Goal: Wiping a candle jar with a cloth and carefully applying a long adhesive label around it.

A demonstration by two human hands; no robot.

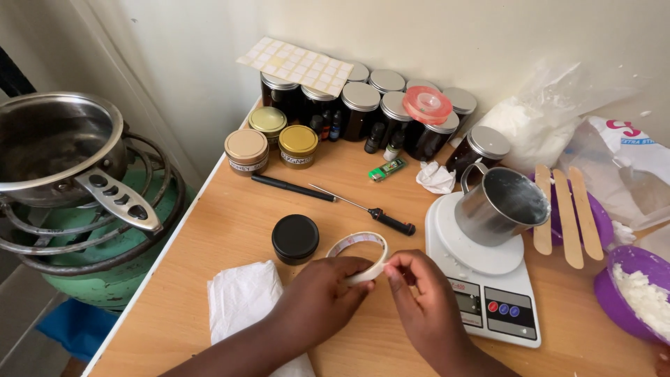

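The person's left hand (322,293) is curled around a roll of tape (359,257), its fingers wrapped over the near side of the ring and holding it just above the wooden table (230,209); the right hand (422,293) comes in from the other side, thumb and forefinger pressed together in a pinch at the roll's right edge, though whether they grip a loose end cannot be told. The roll sits near the middle of the table's front half, tilted so its open centre shows; just to its left stands a small jar with a black lid (295,238), and a white paper napkin (246,300) lies below that, under the left forearm. To the right of the hands is a white kitchen scale (488,293) carrying a metal mug (499,206); beside it three wooden sticks (567,213) rest across a purple bowl (597,209). Behind the roll lie a black pen (293,188) and a thin screwdriver (366,208); a green lighter (386,169) lies further back, before a cluster of dark jars (363,112) against the wall. A steel pan (56,150) sits on a burner at far left.
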